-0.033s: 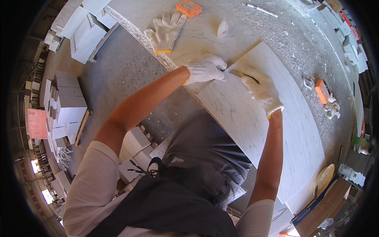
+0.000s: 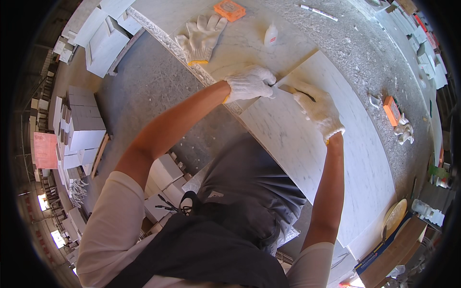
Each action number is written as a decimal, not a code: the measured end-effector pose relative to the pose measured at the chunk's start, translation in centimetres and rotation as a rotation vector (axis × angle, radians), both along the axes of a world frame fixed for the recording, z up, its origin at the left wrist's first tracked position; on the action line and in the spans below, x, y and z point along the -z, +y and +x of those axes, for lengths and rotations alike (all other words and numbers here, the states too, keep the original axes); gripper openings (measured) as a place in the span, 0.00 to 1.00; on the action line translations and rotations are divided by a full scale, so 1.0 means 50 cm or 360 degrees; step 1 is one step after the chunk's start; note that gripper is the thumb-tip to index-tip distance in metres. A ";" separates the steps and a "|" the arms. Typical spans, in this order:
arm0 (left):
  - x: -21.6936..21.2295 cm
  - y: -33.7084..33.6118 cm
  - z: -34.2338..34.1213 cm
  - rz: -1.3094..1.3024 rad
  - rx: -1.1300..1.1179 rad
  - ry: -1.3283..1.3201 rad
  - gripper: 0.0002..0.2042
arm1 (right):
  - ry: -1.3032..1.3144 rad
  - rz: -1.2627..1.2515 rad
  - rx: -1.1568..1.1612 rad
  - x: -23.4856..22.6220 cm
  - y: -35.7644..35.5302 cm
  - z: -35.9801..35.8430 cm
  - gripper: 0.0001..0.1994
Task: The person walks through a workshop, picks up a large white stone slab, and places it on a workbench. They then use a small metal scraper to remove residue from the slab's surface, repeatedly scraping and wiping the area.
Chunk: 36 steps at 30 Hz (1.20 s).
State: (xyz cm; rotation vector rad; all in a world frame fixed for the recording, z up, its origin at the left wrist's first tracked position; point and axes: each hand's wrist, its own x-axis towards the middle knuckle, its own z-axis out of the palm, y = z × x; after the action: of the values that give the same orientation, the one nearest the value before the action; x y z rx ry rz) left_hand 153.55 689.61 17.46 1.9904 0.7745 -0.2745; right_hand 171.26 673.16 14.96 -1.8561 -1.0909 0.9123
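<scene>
My left hand [image 2: 252,84], in a white knit glove, has its fingers curled together at the near left end of a pale grey-veined marble slab [image 2: 302,139]. Whatever its fingertips pinch is too small to make out. Just right of it, my right hand [image 2: 319,108], gloved too, lies over the slab with fingers bent toward the same end edge. A thin dark line shows between those fingers, and I cannot tell what it is. The slab rests on another marble surface [image 2: 245,53]. Beyond my left hand stands a small white bottle [image 2: 271,36].
A loose work glove [image 2: 201,41] and an orange box [image 2: 229,9] lie farther off. On the dusty grey surface [image 2: 331,48] are a white marker [image 2: 319,13], another orange box [image 2: 392,111] and crumpled white scraps [image 2: 404,130]. Stacked white blocks [image 2: 85,120] stand left on the floor.
</scene>
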 end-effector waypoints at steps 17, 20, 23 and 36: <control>0.010 0.001 -0.003 -0.0023 -0.0009 -0.0052 0.29 | 0.0016 0.0081 0.0053 -0.001 -0.010 0.000 0.17; 0.010 -0.001 -0.003 0.0013 -0.0056 -0.0125 0.25 | -0.0052 0.0091 0.0086 0.022 -0.014 -0.001 0.18; 0.014 -0.006 -0.004 0.0075 -0.0085 -0.0205 0.19 | 0.0070 0.0040 0.0064 0.024 -0.016 -0.003 0.18; 0.027 0.000 -0.005 0.0145 -0.0058 -0.0188 0.23 | 0.0231 -0.0084 0.0328 -0.014 -0.047 0.021 0.17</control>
State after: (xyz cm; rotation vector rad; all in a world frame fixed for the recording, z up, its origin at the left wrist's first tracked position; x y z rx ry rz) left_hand 153.30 689.59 16.12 2.0557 0.7582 -0.1007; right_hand 172.34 670.82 15.67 -1.8730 -0.7790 0.9457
